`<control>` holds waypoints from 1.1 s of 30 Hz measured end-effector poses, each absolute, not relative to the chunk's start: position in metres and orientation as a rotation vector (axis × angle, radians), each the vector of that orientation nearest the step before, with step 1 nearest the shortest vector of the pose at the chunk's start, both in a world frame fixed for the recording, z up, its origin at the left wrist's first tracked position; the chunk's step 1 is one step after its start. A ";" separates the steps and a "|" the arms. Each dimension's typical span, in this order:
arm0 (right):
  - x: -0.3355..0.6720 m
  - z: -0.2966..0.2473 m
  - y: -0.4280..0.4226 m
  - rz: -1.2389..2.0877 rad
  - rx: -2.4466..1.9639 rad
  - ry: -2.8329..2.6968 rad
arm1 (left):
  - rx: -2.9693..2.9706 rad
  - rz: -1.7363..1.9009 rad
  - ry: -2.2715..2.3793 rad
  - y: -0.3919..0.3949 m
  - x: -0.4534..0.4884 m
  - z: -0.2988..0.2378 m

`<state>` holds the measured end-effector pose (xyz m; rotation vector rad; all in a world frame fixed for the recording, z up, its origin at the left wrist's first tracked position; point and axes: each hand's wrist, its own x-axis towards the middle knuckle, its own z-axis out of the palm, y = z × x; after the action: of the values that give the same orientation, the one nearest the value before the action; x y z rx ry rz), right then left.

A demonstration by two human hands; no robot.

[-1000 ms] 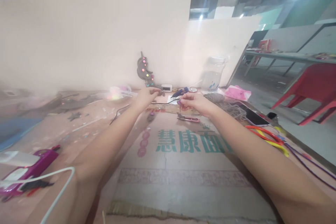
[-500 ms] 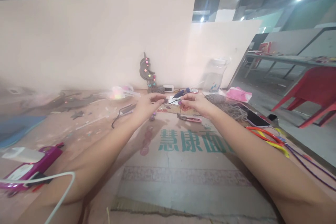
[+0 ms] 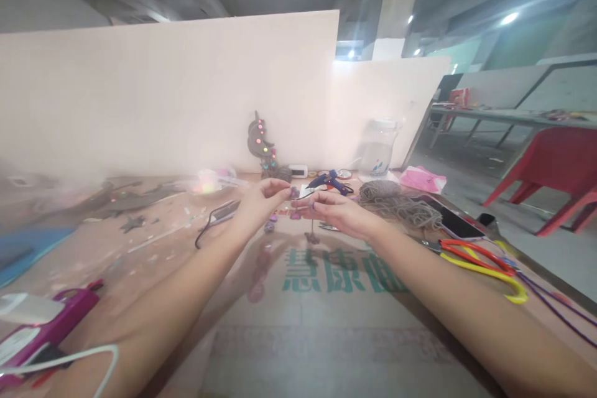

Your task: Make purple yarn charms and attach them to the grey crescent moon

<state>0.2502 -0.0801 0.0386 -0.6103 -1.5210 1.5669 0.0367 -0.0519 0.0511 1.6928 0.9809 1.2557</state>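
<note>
Head view: we hold our left hand [image 3: 261, 202] and right hand [image 3: 338, 214] close together above the desk [image 3: 153, 242], each pinched on the thin black cord [image 3: 305, 194] strung between them, just before the glue gun [image 3: 330, 180], and it wants a taut, steady pinch.

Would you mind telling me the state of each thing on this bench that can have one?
left hand, pinched shut on the purple bead.
right hand, fingertips near the bead; grip unclear.
glue gun, set down, not held.
jar, upright, lid on.
twine, loose heap.
phone, flat, screen dark.
</note>
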 end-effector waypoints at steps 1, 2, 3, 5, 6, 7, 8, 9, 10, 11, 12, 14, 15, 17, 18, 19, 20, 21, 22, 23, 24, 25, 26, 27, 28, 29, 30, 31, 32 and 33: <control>0.248 0.038 -0.082 1.608 -0.598 -1.499 | 1.705 1.246 0.981 -0.052 0.037 0.050; 0.247 0.038 -0.083 1.641 -0.589 -1.475 | 1.716 1.238 0.983 -0.052 0.038 0.049; 0.245 0.038 -0.085 1.667 -0.583 -1.454 | 1.728 1.232 0.987 -0.052 0.038 0.049; 0.243 0.038 -0.087 1.713 -0.578 -1.443 | 1.754 1.226 1.005 -0.052 0.038 0.048; 0.242 0.038 -0.088 1.733 -0.579 -1.450 | 1.772 1.220 1.017 -0.052 0.037 0.048; 0.241 0.039 -0.089 1.746 -0.583 -1.459 | 1.795 1.208 1.029 -0.052 0.037 0.048; 0.241 0.039 -0.090 1.754 -0.592 -1.466 | 1.824 1.187 1.038 -0.051 0.036 0.048; 0.240 0.039 -0.090 1.755 -0.604 -1.467 | 1.860 1.157 1.043 -0.050 0.035 0.047; 0.240 0.039 -0.090 1.752 -0.619 -1.461 | 1.902 1.118 1.042 -0.049 0.034 0.047; 0.240 0.039 -0.089 1.748 -0.638 -1.448 | 1.947 1.076 1.038 -0.048 0.034 0.046; 0.241 0.039 -0.088 1.745 -0.660 -1.429 | 1.992 1.038 1.034 -0.047 0.033 0.046; 0.242 0.039 -0.085 1.742 -0.696 -1.372 | 2.072 0.989 1.032 -0.048 0.032 0.046; 0.243 0.040 -0.084 1.742 -0.709 -1.341 | 2.103 0.983 1.033 -0.049 0.032 0.047; 0.246 0.043 -0.082 1.734 -0.722 -1.282 | 2.150 1.000 1.034 -0.053 0.033 0.049; 0.247 0.045 -0.081 1.731 -0.727 -1.262 | 2.193 1.017 1.019 -0.056 0.033 0.050; 0.249 0.047 -0.080 1.731 -0.732 -1.249 | 2.259 1.036 0.985 -0.058 0.034 0.051; 0.250 0.048 -0.080 1.734 -0.733 -1.242 | 2.346 1.060 0.929 -0.060 0.034 0.052; 0.251 0.050 -0.080 1.743 -0.734 -1.239 | 2.447 1.087 0.852 -0.061 0.035 0.051; 0.252 0.052 -0.079 1.756 -0.736 -1.237 | 2.550 1.118 0.764 -0.062 0.036 0.051; 0.253 0.053 -0.079 1.768 -0.738 -1.233 | 2.641 1.145 0.679 -0.062 0.037 0.050; 0.254 0.053 -0.079 1.776 -0.743 -1.226 | 2.708 1.168 0.616 -0.062 0.038 0.048; 0.255 0.053 -0.078 1.779 -0.749 -1.216 | 2.760 1.186 0.585 -0.061 0.038 0.047; 0.255 0.053 -0.078 1.781 -0.757 -1.206 | 2.799 1.195 0.586 -0.059 0.039 0.045; 0.254 0.053 -0.077 1.779 -0.762 -1.199 | 2.830 1.200 0.605 -0.058 0.039 0.043; 0.253 0.052 -0.077 1.776 -0.763 -1.194 | 2.853 1.205 0.628 -0.056 0.038 0.042; 0.252 0.052 -0.077 1.774 -0.762 -1.190 | 2.869 1.215 0.641 -0.055 0.038 0.040; 0.251 0.051 -0.078 1.776 -0.763 -1.187 | 2.878 1.231 0.641 -0.053 0.037 0.038; 0.249 0.052 -0.079 1.776 -0.763 -1.189 | 2.878 1.248 0.634 -0.052 0.036 0.037; 0.248 0.052 -0.080 1.775 -0.764 -1.196 | 2.869 1.269 0.624 -0.052 0.036 0.036; 0.247 0.053 -0.082 1.772 -0.766 -1.206 | 2.851 1.285 0.624 -0.052 0.036 0.035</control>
<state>0.2465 -0.0817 0.0527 -0.7665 -1.2064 1.7725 0.0359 -0.0518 0.0352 2.8512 0.6237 1.2847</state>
